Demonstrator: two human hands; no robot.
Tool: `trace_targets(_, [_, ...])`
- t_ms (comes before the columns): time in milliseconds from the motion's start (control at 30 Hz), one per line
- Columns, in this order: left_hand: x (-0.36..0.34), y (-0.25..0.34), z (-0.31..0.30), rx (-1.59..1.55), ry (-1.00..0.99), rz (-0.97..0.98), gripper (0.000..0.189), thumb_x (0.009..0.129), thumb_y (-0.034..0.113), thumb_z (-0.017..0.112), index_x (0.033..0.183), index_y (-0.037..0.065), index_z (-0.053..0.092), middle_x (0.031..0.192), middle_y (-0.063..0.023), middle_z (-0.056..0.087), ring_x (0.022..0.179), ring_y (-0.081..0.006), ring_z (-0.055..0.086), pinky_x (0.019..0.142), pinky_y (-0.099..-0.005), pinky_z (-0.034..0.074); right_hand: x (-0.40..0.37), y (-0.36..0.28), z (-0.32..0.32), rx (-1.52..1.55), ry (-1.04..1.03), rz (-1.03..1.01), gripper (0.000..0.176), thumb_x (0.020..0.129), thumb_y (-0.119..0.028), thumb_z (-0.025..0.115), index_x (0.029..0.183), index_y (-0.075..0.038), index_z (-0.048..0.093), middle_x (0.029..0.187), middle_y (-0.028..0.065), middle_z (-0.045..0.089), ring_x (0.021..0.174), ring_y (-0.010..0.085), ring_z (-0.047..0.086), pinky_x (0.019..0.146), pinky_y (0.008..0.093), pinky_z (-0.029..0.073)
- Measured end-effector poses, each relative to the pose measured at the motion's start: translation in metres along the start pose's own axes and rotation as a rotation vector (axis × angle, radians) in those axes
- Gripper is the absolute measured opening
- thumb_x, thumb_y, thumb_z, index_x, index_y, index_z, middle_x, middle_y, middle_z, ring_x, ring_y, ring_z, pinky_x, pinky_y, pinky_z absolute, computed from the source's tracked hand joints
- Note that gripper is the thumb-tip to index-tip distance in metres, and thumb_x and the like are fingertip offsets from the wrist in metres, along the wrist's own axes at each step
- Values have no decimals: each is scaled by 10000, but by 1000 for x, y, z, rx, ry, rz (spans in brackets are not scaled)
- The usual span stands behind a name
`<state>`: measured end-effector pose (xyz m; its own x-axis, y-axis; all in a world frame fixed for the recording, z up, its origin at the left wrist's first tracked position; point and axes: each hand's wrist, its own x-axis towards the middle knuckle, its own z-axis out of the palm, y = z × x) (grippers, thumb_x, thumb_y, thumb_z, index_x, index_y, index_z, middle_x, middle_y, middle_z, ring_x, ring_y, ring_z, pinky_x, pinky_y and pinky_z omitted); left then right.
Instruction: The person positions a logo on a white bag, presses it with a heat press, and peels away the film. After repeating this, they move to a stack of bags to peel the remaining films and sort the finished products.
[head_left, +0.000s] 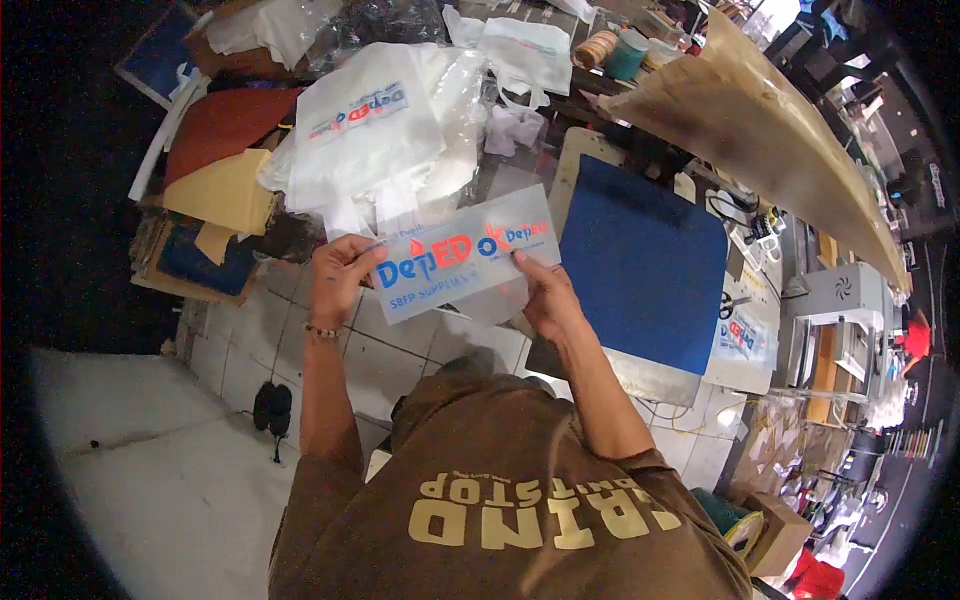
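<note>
A translucent printed transfer sheet (430, 290) with blue and red "DepED" lettering is stretched between my two hands, above the floor and in front of the table. Fingers and thumb of my left hand (343, 278) pinch its left edge. At the right end, my right hand (548, 296) grips it with the thumb on top. Just beyond the sheet lies a pile of white fabric bags (360, 130), the top one bearing a similar print. To the right is a blue pad (640, 260) on a flat press bed.
A large brown curved board (770, 140) juts over the back right. Scissors (735, 303) and another printed sheet (745, 340) lie right of the blue pad. A grey machine (840, 300) stands farther right. Brown and yellow sheets (220, 190) are stacked at left.
</note>
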<state>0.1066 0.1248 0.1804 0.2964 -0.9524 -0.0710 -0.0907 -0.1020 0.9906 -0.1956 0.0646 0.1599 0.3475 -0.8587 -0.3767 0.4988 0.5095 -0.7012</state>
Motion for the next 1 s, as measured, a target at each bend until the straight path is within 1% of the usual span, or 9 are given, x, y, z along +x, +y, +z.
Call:
trace_targets(400, [-3,8,9,101,22,-40,130,879,109,765,924,-2,713,781,-45,720,643,-89,663,560,-230,527,2,2,-5,53,-49,48,368,922,-212,732,1224,-31,626,1143,80,706,1039,218,664,893,368,519])
trace_targets(500, [-4,-29,31,27,-239,-21,187,927,173,729,921,-11,700,795,-54,714,649,-97,659,566,-237,530,-13,12,-8,-89,113,-163,366,894,-191,761,1209,-55,632,1102,68,702,1004,194,656,864,341,508])
trace_targets(567, [2,-46,52,-41,-370,-245,302,977,272,671,912,-23,686,794,-58,706,653,-102,657,570,-238,529,-28,4,-34,-239,204,-110,382,859,-167,791,1193,-64,635,1090,65,691,979,175,643,838,316,498])
trace_targets(633, [29,-66,86,-142,-197,-403,390,1011,348,610,915,-21,688,763,-47,691,652,-101,655,578,-232,519,-48,-10,-51,-249,207,-248,375,849,-131,791,1172,-27,630,1115,75,687,990,176,635,862,328,504])
trace_targets(667, [49,-99,102,11,-247,-144,401,965,381,664,957,-19,699,738,-71,696,621,-151,663,588,-279,528,-58,-18,-60,-294,231,-298,371,856,-117,781,1175,-13,624,1120,79,686,1009,183,636,876,332,507])
trace_targets(800, [87,-134,196,722,-137,290,590,815,394,761,1217,-23,647,1191,-256,662,1077,-362,654,929,-470,506,-85,-35,-90,-357,258,-321,643,832,-40,781,1377,-17,441,1245,132,628,1127,243,616,985,377,490])
trace_targets(867, [98,-165,230,1182,-39,387,707,814,347,744,1385,-6,523,1484,-284,431,1375,-439,416,1125,-526,348,-94,-36,-92,-366,387,-442,915,797,0,796,1511,-117,235,1334,174,557,1143,282,604,1013,415,483])
trace_targets(900, [125,-251,248,1356,225,611,741,833,294,717,1455,6,435,1571,-278,288,1442,-494,273,1182,-561,247,-101,-42,-93,-390,403,-389,1145,769,12,814,1561,-232,24,1380,206,497,1160,307,585,1016,425,483])
trace_targets(1000, [85,-173,236,1165,-137,396,639,857,207,678,1427,11,467,1521,-282,380,1424,-458,338,1166,-548,288,-107,-29,-104,-453,491,-659,837,856,27,727,1536,-130,267,1208,202,633,1088,251,635,889,390,561])
